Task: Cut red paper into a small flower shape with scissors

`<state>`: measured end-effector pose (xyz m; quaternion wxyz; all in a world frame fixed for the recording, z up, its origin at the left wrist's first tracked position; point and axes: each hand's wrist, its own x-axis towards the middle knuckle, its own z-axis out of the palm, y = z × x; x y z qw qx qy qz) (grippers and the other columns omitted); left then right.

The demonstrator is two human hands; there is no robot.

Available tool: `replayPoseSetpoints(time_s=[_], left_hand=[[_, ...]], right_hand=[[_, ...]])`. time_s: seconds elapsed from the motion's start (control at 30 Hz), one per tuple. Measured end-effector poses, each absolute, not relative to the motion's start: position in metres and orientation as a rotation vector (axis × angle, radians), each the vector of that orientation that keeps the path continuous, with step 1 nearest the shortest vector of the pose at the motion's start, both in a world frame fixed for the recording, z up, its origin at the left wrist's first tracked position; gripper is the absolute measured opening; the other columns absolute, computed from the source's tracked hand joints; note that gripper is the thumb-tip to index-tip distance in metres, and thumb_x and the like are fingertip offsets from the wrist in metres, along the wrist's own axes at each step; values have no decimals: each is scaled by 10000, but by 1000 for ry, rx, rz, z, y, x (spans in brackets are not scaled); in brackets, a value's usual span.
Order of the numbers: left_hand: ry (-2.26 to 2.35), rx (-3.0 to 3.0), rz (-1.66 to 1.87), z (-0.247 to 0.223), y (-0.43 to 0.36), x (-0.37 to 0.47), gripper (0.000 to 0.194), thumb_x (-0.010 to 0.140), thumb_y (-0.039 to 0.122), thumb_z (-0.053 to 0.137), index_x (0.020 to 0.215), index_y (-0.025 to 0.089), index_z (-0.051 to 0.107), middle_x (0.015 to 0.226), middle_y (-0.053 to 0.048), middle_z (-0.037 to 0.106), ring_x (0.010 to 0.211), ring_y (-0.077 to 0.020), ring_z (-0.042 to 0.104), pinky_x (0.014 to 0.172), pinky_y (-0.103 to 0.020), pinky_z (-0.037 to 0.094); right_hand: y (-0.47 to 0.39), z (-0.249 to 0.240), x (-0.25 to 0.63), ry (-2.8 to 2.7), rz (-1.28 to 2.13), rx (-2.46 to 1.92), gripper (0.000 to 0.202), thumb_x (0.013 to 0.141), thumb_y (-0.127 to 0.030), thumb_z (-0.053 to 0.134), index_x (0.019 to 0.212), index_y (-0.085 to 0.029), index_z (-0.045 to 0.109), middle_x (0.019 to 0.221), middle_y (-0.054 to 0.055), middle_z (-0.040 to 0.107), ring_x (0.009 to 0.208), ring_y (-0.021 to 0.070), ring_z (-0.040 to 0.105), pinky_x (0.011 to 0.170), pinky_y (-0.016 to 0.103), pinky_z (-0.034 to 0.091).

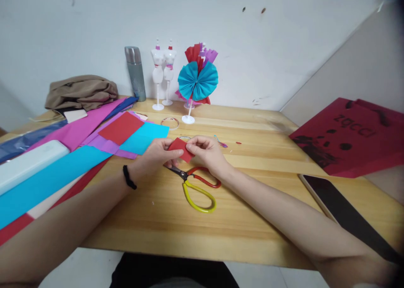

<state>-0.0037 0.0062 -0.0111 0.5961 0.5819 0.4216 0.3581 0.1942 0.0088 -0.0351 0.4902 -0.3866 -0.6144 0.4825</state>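
Evidently, both hands pinching red piece near edges, above scissors.

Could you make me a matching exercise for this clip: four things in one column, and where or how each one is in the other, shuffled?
Things
1. Small red piece
2. Scissors
3. Grey bottle
4. Phone

Places or states
A. Standing upright near the wall, beside the brown cloth
B. Lying flat, dark side up, near the red bag
C. Held between the left hand and the right hand
D. Lying on the table, one handle loop red, the other yellow

Right pairs: 1-C, 2-D, 3-A, 4-B
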Motion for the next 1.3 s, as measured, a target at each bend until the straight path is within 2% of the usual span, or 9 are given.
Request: replayPoseSetpoints(time_s=[0.17, 0.27, 0.37, 0.47, 0.57, 0.77, 0.93, 1.07, 1.3], left_hand=[[970, 1222, 835, -13, 4, -2, 390, 652, 442, 984, 749, 147, 748, 587, -49, 744, 513, -119, 644, 499, -188, 462], [997, 1201, 897, -12, 3, -1, 369, 657, 399, 978, 743, 162, 709, 561, -41, 736, 476, -120, 626, 473, -188, 449], [1055, 1265, 954, -10, 4, 0, 292, 746, 323, 898, 691, 185, 646, 503, -24, 698, 431, -122, 601, 448, -189, 427], [1090, 1367, 976, -9, 5, 1, 286, 792, 239, 820, 626, 197, 592, 455, 0, 650, 406, -107, 565, 444, -183, 410], [1093, 1404, 999, -10, 5, 1, 286, 796, 226, 793, 618, 206, 570, 447, 12, 640, 398, -101, 553, 438, -179, 398], [996, 1349, 980, -12, 5, -1, 275, 709, 348, 875, 702, 197, 645, 495, -14, 697, 435, -133, 624, 452, -196, 449], [924, 1224, 1059, -13, 7, -3, 318, 617, 344, 964, 783, 168, 757, 507, 9, 684, 449, -131, 623, 464, -204, 466], [860, 1166, 1097, -12, 6, -2, 277, 612, 312, 975, 773, 153, 816, 598, -11, 731, 487, -112, 636, 496, -204, 497], [796, 1231, 1106, -11, 7, -4, 206, 654, 291, 952, 782, 174, 842, 575, 6, 707, 508, -124, 633, 513, -224, 517]], right_hand=[[7, -37, 192, -1303, 1249, -936, 298, 733, -459, 920, 756, -222, 742, 675, -11, 734, 601, 135, 606, 620, 281, 501], [7, -38, 192, -1281, 1306, -925, 318, 702, -436, 954, 760, -222, 728, 658, -16, 723, 583, 138, 622, 611, 282, 521], [8, -38, 193, -1265, 1370, -922, 356, 676, -434, 979, 779, -222, 712, 642, -30, 710, 564, 140, 645, 593, 276, 538], [9, -37, 192, -1264, 1365, -913, 381, 665, -443, 988, 777, -219, 701, 619, -46, 697, 527, 118, 624, 560, 256, 522], [9, -36, 191, -1271, 1345, -908, 380, 672, -447, 978, 771, -219, 691, 585, -54, 684, 496, 110, 609, 529, 248, 507], [10, -38, 193, -1244, 1367, -880, 366, 690, -416, 979, 775, -222, 681, 557, -68, 683, 468, 104, 608, 524, 241, 520], [13, -40, 193, -1170, 1456, -782, 356, 664, -361, 1011, 788, -225, 706, 571, -62, 727, 470, 104, 639, 518, 214, 512], [15, -40, 194, -1137, 1519, -730, 299, 666, -325, 1003, 825, -220, 773, 573, -52, 738, 489, 111, 670, 534, 210, 536], [13, -34, 195, -1132, 1551, -725, 274, 642, -308, 997, 788, -229, 780, 561, -51, 734, 472, 112, 639, 535, 229, 530]])
